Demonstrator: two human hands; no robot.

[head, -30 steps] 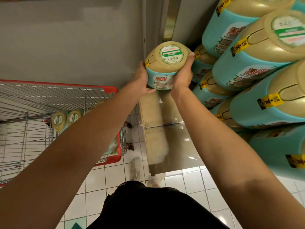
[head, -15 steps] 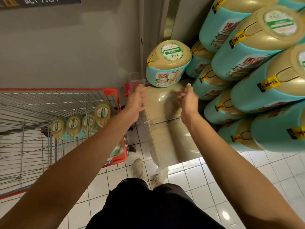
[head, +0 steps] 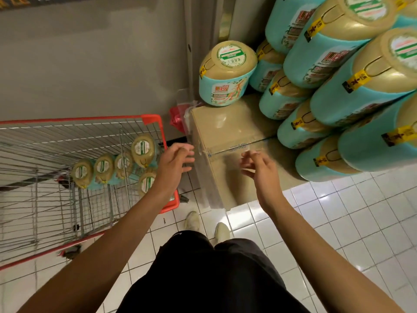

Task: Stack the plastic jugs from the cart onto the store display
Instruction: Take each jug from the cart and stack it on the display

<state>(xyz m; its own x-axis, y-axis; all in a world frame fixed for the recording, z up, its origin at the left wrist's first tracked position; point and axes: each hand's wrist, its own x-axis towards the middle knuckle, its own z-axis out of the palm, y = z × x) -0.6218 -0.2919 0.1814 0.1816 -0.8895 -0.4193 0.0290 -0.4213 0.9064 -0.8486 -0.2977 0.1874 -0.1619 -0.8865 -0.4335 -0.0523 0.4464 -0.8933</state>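
White floor tiles now fill more of the view. Both hands, left hand (head: 175,159) and right hand (head: 259,167), have dropped away from the jug (head: 225,74) on the box (head: 228,132), fingers loosely spread, holding nothing.

A grey wall (head: 90,59) is filling the upper left, with a dark sign strip (head: 56,0) running along its top edge. A pale vertical column (head: 204,30) is standing beside it. White square floor tiles (head: 338,222) with dark grout are spreading below, glossy and catching bright glare from overhead light near the lower right.
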